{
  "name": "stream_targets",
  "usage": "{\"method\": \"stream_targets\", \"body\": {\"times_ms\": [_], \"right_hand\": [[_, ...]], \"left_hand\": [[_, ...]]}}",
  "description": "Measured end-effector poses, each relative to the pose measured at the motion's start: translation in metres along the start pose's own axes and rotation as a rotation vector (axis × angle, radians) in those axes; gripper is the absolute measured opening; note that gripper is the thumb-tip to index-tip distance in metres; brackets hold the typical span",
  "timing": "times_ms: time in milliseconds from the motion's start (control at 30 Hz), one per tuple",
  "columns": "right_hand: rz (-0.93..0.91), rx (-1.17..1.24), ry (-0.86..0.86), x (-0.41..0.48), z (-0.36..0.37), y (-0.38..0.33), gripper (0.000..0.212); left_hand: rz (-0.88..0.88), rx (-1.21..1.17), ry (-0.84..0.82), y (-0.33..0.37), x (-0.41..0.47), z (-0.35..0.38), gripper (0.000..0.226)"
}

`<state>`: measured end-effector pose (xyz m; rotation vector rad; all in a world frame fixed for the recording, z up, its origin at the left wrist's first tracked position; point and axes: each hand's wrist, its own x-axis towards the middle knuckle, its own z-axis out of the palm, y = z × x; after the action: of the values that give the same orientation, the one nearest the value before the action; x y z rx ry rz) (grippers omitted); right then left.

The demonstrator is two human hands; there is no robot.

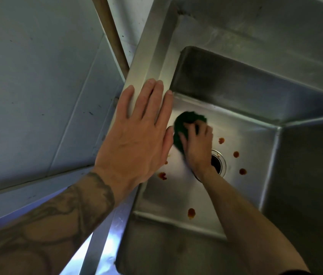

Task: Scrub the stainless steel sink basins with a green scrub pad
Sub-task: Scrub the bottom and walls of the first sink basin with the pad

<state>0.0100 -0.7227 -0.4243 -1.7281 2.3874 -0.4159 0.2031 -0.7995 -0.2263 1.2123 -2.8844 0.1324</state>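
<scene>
I see my left hand (134, 135) lying flat on the sink's left rim (148, 62), fingers straight and slightly spread, holding nothing. My right hand (198, 147) is down inside the stainless steel sink basin (246, 135), fingers curled over the green scrub pad (184, 121) and pressing it to the basin floor near the back-left corner. The pad is dark green, crumpled into a rounded lump, and blurred at its edges; much of it is hidden under my fingers. Just behind my right wrist sits the round drain (219, 164). Orange-red spots (191, 212) dot the steel floor around the drain. The basin walls look dull and smeared.
</scene>
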Motion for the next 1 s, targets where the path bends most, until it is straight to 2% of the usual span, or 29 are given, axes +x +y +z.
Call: {"method": "stream_targets", "body": {"times_ms": [67,100,167,267,300,367,467,500,533,600,667,733,800,900,967,1000], "right_hand": [[0.242,-0.007,0.083,0.019,0.003,-0.009,0.034],[0.300,-0.026,0.101,0.021,0.005,-0.021,0.035],[0.212,-0.028,0.069,0.004,0.009,-0.040,0.036],[-0.143,-0.014,-0.078,-0.036,0.007,-0.034,0.038],[-0.191,-0.024,-0.096,-0.039,0.005,-0.023,0.039],[-0.118,-0.022,-0.064,-0.027,0.001,-0.010,0.037],[0.192,0.002,0.059,0.007,0.005,-0.025,0.035],[0.235,0.005,0.076,0.009,0.006,-0.037,0.035],[0.214,0.010,0.075,0.005,0.007,-0.047,0.035],[0.053,0.022,0.016,-0.023,0.012,-0.058,0.038],[-0.123,0.025,-0.049,-0.052,0.010,-0.052,0.043],[-0.193,0.015,-0.082,-0.054,0.010,-0.036,0.041],[-0.114,0.005,-0.053,-0.033,0.010,-0.029,0.036],[0.128,-0.018,0.055,-0.001,0.014,-0.040,0.033],[0.115,-0.007,0.055,-0.016,0.017,-0.052,0.033],[0.039,0.009,0.029,-0.032,0.019,-0.054,0.034]], "left_hand": [[0.000,0.005,0.004,0.000,0.000,0.000,0.067],[0.000,0.001,0.006,-0.001,0.000,0.000,0.067],[0.001,-0.007,0.009,-0.001,0.000,-0.001,0.067],[0.002,0.007,0.007,0.000,0.000,-0.002,0.066],[0.000,0.011,0.007,0.000,0.000,-0.002,0.066],[-0.004,0.017,0.009,0.001,0.000,-0.001,0.067],[0.001,0.031,0.006,0.000,0.000,0.000,0.067],[0.002,0.022,0.005,0.000,0.000,0.000,0.067],[0.003,0.013,0.003,0.000,0.000,0.000,0.067],[0.003,0.010,0.009,0.001,0.000,0.000,0.066],[0.012,0.016,0.021,0.000,0.000,0.001,0.066],[0.009,0.022,0.032,-0.001,0.000,0.002,0.066],[0.004,0.017,0.031,-0.001,-0.001,0.002,0.065],[0.008,0.022,0.023,-0.001,-0.001,0.002,0.066],[0.009,0.010,0.026,-0.001,-0.001,0.000,0.065],[0.007,0.008,0.028,0.000,-0.001,0.000,0.065]]}}
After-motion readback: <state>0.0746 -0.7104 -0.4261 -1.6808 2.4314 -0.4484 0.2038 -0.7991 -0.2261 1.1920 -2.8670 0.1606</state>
